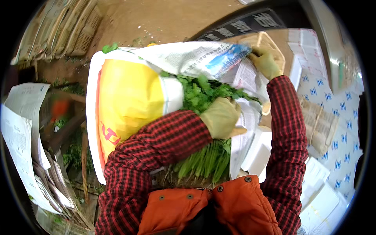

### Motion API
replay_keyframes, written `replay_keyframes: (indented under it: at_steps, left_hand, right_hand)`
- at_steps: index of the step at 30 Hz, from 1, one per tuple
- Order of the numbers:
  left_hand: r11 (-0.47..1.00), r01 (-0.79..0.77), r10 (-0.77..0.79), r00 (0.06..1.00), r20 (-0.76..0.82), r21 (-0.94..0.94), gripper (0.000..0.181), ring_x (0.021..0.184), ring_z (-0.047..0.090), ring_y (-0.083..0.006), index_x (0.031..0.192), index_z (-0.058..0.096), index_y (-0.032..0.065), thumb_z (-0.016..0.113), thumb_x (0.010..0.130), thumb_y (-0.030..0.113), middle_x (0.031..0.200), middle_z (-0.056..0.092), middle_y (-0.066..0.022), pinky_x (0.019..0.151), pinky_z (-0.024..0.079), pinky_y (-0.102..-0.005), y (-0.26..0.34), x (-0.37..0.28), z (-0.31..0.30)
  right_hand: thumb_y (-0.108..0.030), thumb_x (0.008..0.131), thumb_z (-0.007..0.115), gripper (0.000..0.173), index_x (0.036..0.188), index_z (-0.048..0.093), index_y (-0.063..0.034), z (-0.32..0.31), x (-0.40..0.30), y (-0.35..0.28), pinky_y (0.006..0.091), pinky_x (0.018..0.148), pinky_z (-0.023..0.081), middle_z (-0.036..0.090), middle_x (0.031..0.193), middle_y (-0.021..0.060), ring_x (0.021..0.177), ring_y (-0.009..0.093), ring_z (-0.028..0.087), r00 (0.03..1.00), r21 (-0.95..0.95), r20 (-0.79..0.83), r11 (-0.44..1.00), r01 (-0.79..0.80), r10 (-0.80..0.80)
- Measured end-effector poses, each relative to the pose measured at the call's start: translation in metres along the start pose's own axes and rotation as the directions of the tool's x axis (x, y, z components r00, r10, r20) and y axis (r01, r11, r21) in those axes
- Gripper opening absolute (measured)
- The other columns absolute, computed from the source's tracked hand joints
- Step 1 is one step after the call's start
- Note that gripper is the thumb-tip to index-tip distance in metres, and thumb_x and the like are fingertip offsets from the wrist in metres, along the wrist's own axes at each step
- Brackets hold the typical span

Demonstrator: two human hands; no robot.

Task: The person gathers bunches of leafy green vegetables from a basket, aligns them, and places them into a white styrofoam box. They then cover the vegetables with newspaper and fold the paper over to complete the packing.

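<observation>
A white foam box (92, 117) stands before me, with a yellow plastic-wrapped bundle (132, 100) in its left part. Green leafy herbs with long stems (202, 164) and roots lie in the right part. My left hand (221, 119), in a pale glove, rests on the herbs' leaves; its fingertips are partly hidden. Farther up and right, my gloved right hand (265, 61) grips the corner of a printed newspaper sheet (188, 57) that stretches along the box's far side. More newspaper (242, 129) lines the right side.
Stacked plastic crates (67, 29) stand at the far left, and a pile of newspapers (26, 141) lies at the left. White foam pieces (320, 202) and a tied paper bundle (318, 123) are at the right. A beige plastic basket (274, 44) sits behind my right hand.
</observation>
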State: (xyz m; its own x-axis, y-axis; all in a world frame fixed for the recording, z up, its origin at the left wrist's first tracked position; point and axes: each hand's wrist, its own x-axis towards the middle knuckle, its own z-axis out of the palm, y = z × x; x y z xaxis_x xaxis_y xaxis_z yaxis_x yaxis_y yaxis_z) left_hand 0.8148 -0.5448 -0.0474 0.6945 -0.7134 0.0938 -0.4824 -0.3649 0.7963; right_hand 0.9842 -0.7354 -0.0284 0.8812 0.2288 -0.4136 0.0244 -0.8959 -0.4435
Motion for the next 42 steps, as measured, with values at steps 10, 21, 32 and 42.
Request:
replay_keyframes:
  at_steps: [10, 21, 32, 42]
  left_hand:
    - [0.994, -0.061, 0.069, 0.995, 0.077, -0.094, 0.066, 0.091, 0.067, -0.0369, 0.119, 0.058, -0.0086, 0.062, 0.086, 0.048, 0.100, 0.066, -0.0255, 0.087, 0.051, -0.0409, 0.003, 0.008, -0.009]
    - [0.982, -0.114, 0.114, 0.993, 0.010, 0.148, 0.061, 0.097, 0.065, -0.0390, 0.116, 0.059, -0.0072, 0.058, 0.092, 0.049, 0.107, 0.064, -0.0288, 0.082, 0.052, -0.0423, 0.005, 0.005, -0.014]
    - [0.916, -0.299, 0.354, 0.916, -0.190, 0.266, 0.066, 0.107, 0.061, -0.0371, 0.127, 0.051, -0.0064, 0.054, 0.093, 0.050, 0.114, 0.061, -0.0286, 0.092, 0.048, -0.0433, 0.002, 0.002, 0.000]
    - [0.911, -0.312, 0.351, 0.930, -0.108, 0.271, 0.067, 0.109, 0.061, -0.0318, 0.135, 0.046, -0.0032, 0.053, 0.095, 0.050, 0.117, 0.059, -0.0277, 0.091, 0.050, -0.0430, 0.003, 0.012, -0.006]
  right_hand:
    - [0.001, 0.069, 0.062, 0.039, 0.108, 0.061, -0.0005, 0.018, -0.240, -0.067, 0.0385, 0.055, 0.050, 0.063, 0.078, 0.0092, 0.062, 0.024, 0.061, 0.841, -0.542, 0.126, 0.674, 0.502, -0.526]
    - [-0.028, 0.083, 0.073, 0.071, 0.141, 0.043, 0.0012, -0.007, -0.240, -0.039, 0.0385, 0.106, 0.040, 0.052, 0.137, 0.0230, 0.126, 0.033, 0.052, 0.745, 0.112, -0.659, 0.966, 0.232, -0.103]
    - [-0.034, 0.093, 0.059, 0.067, 0.147, 0.035, -0.0007, -0.027, -0.134, -0.050, 0.0327, 0.101, 0.044, 0.056, 0.134, 0.0166, 0.120, 0.022, 0.055, 0.978, 0.373, 0.059, 0.913, 0.164, -0.200]
    - [-0.018, 0.080, 0.062, 0.040, 0.118, 0.060, -0.0070, 0.051, -0.279, -0.107, 0.0389, 0.047, 0.047, 0.062, 0.068, 0.0107, 0.053, 0.027, 0.060, 0.967, -0.413, 0.055, 0.876, 0.248, -0.248]
